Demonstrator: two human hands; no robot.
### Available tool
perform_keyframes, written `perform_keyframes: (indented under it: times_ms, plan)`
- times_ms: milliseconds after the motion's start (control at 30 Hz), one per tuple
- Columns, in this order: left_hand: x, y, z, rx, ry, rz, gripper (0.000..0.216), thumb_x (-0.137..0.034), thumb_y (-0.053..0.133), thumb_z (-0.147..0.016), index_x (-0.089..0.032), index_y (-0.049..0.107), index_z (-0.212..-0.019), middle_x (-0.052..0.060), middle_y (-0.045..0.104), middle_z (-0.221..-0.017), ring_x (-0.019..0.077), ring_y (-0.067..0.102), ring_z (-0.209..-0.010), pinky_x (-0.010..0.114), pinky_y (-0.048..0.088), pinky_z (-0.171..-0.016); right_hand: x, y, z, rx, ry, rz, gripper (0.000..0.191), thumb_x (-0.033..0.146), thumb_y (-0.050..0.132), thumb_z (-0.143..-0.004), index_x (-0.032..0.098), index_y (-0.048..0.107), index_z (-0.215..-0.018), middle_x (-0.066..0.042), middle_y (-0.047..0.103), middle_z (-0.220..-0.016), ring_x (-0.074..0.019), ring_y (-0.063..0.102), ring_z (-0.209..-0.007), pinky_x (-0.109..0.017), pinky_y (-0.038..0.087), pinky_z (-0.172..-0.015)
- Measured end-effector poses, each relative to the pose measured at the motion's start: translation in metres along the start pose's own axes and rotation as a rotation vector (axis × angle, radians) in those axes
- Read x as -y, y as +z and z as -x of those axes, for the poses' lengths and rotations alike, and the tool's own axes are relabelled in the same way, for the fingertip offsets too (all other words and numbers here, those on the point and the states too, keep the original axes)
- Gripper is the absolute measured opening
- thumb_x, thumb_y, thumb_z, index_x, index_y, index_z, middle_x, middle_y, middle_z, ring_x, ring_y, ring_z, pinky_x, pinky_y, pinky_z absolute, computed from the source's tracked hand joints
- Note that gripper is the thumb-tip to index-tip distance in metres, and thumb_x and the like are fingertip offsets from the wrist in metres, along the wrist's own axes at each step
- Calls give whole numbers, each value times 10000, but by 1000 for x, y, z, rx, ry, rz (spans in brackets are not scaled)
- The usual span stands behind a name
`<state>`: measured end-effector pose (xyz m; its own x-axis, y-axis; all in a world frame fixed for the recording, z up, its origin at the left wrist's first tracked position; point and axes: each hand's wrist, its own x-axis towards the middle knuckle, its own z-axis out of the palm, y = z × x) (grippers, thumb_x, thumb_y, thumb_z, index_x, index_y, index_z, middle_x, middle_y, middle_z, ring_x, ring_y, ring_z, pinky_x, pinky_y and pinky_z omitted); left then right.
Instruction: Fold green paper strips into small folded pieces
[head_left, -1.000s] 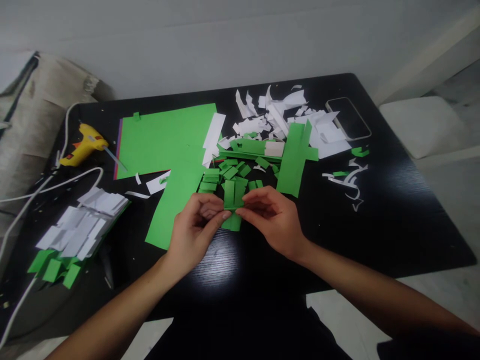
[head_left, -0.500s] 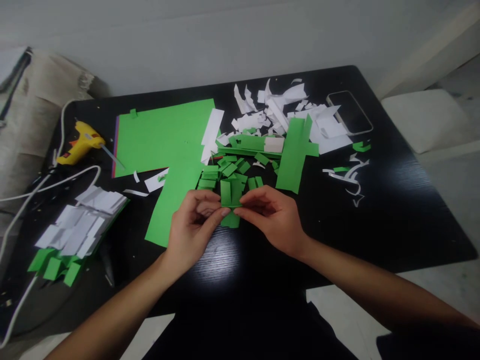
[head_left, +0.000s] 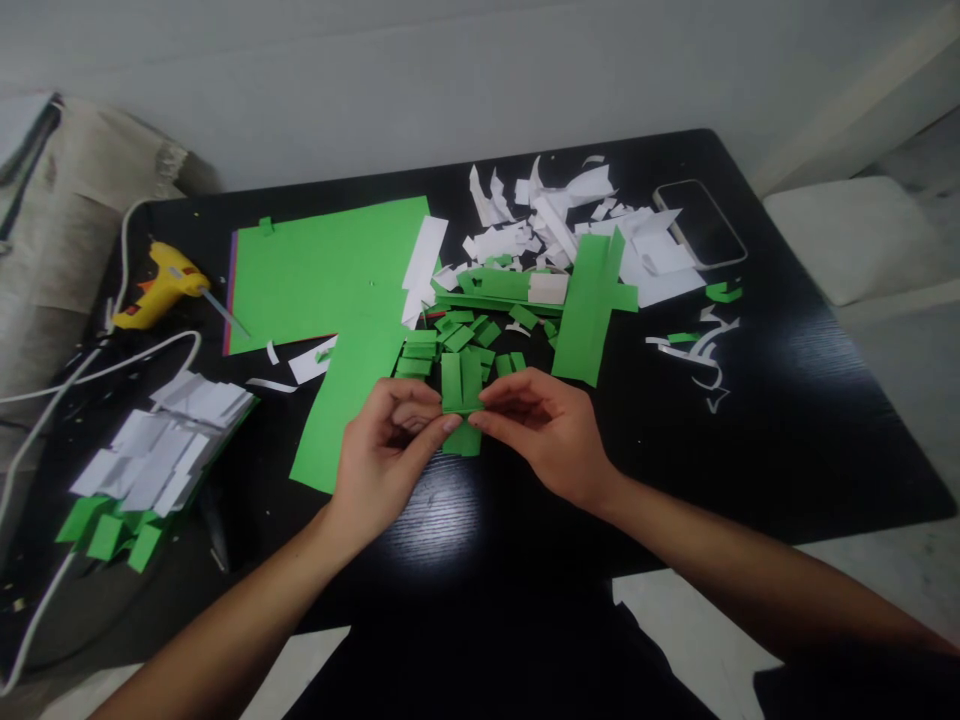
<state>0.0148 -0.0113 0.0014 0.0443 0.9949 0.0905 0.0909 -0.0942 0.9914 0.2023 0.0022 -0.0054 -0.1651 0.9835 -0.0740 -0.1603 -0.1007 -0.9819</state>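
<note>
Green folded paper [head_left: 452,380] near small green pieces [head_left: 459,338], white scraps [head_left: 555,226] beyond.

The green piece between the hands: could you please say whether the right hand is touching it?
Touching: the head view shows the right hand pinching the right edge of the green piece with thumb and fingertips.

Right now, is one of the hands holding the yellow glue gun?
No, the yellow glue gun lies on the black table, while the left hand and right hand both pinch small green paper.
</note>
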Motion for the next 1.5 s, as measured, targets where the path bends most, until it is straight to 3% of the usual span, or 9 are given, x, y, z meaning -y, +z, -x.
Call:
perform_keyframes:
  times_ms: [433, 767, 1500]
  plan:
    - [-7, 0, 0, 18, 51, -92, 90, -107, 717, -902, -184, 690, -938, -18, 726, -779, 89, 674, -664, 178, 539, -602, 1, 0, 2, -20, -35, 39, 248, 339, 913, -768, 210, 746, -899, -10, 781, -838, -163, 764, -789, -303, 664, -780]
    - [-4, -1, 3, -2, 79, -130, 116, -76, 726, -894, -182, 694, -929, -39, 724, -767, 52, 660, -656, 125, 537, -616, 1, 2, 4, -23, -79, 88, 180, 348, 885, -803, 222, 774, -865, -12, 780, -820, -162, 755, -747, -311, 664, -759]
    - [-2, -1, 5, -12, 67, -70, 135, -67, 755, -863, -186, 711, -908, -7, 753, -855, 89, 716, -754, 176, 585, -690, 2, 1, 2, -4, -51, 52, 199, 332, 894, -789, 213, 744, -843, -3, 750, -788, -148, 722, -724, -288, 629, -713]
